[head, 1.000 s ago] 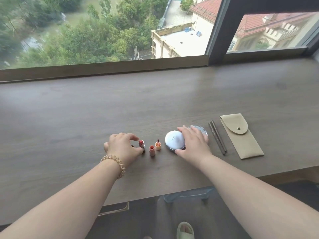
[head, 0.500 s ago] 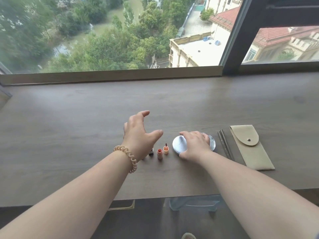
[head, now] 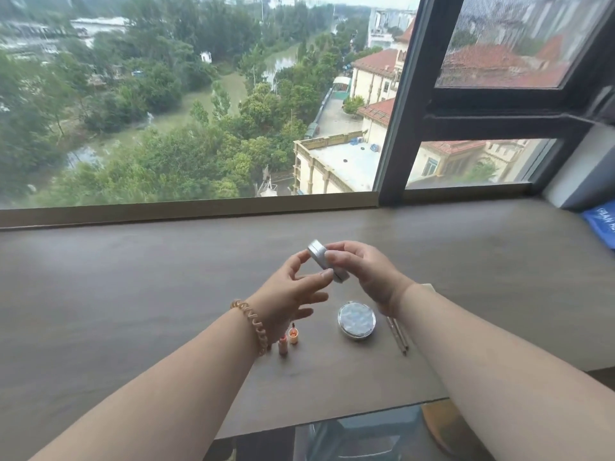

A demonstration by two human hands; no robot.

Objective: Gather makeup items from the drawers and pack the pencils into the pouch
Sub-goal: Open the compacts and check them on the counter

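My right hand (head: 366,274) holds a round white compact (head: 318,258) tilted in the air above the wooden table (head: 133,294). My left hand (head: 286,294), with a coiled band on its wrist, pinches the compact's left rim between thumb and index finger. Under the hands a round case with a shimmering lid (head: 356,319) lies flat. Two small orange lip tubes (head: 283,346) stand beside my left wrist. Two thin dark pencils (head: 397,337) lie right of the case, partly covered by my right forearm. Only a beige sliver of the pouch (head: 429,287) shows behind that forearm.
A wide window with a dark frame (head: 396,128) runs along the table's far edge. A blue packet (head: 603,225) lies at the far right. The table's near edge drops to a clear drawer unit (head: 349,434) below.
My right hand has lifted the white compact off the table, uncovering the shimmering case. My left hand came over from the lip tubes to the compact. The camera tilted up.
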